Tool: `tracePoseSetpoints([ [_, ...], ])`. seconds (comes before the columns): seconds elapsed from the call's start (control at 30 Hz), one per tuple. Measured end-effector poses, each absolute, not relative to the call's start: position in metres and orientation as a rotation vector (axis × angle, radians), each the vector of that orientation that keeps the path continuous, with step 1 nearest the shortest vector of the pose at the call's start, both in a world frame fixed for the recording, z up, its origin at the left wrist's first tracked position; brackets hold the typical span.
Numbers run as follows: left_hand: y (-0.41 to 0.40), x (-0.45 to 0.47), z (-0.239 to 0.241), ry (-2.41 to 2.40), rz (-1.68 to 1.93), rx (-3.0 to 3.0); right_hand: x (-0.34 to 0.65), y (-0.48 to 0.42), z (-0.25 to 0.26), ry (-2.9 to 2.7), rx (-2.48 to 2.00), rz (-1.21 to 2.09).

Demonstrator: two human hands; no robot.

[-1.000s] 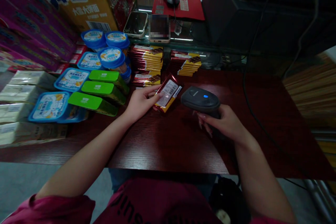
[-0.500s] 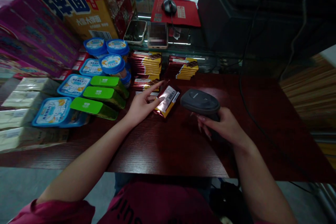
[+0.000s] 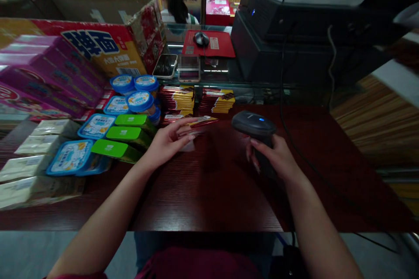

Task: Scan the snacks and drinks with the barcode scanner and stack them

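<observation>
Your right hand (image 3: 276, 150) is wrapped around the grip of a dark handheld scanner (image 3: 250, 124), its blue light lit; the scanner is the reference for every position below. To its left, apart from it, a wrapped bar (image 3: 207, 120) sits tilted at the fingertips of your left hand (image 3: 166, 144). Those fingers are partly bent and touch the bar; blur hides whether the thumb closes the pinch, so this cannot be told.

Likely faults and their causes: a loose hold on the glossy wrapper could let the bar slide onto the table (image 3: 225, 200) left of the scanner. The bar's steep tilt could turn its face away from the scanner's nose. A wide sweep of your fingers could topple the bar stack (image 3: 178, 100) or the second stack (image 3: 218, 101), both beyond the scanner and to its left. Drawing your left wrist farther from the scanner could nudge the green-lidded boxes (image 3: 111, 148), which stand close beside it. A rightward swing could catch the loose cable (image 3: 281, 83) running down on the scanner's right.
</observation>
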State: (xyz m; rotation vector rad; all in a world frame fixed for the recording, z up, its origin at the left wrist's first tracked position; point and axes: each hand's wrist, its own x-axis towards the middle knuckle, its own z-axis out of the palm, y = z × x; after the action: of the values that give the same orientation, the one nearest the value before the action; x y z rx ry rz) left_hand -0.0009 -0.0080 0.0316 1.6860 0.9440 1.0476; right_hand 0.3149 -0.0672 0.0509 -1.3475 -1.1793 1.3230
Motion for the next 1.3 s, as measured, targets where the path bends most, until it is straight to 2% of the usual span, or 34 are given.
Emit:
tracePoseSetpoints([
  [0.2, 0.014, 0.022, 0.061, 1.224, 1.197, 2.152, 0.320, -0.063, 0.053, -1.159, -1.320, 1.324],
  [0.4, 0.065, 0.066, 0.095, 1.419, 1.005, 2.516, 0.323, -0.063, 0.057, -1.095, -1.297, 1.270],
  [0.6, 0.116, 0.112, 0.092, 1.601, 0.796, 2.657, 0.324, -0.063, 0.060, -1.041, -1.279, 1.241],
  [0.8, 0.118, 0.131, 0.073, 1.736, 0.527, 2.650, 0.323, -0.063, 0.061, -1.044, -1.217, 1.278],
  [1.07, 0.111, 0.133, 0.049, 1.726, 0.916, 2.644, 0.324, -0.062, 0.058, -1.032, -1.265, 1.304],
  [1.3, 0.082, 0.119, 0.034, 1.533, 1.041, 2.734, 0.324, -0.061, 0.056, -1.033, -1.292, 1.289],
])
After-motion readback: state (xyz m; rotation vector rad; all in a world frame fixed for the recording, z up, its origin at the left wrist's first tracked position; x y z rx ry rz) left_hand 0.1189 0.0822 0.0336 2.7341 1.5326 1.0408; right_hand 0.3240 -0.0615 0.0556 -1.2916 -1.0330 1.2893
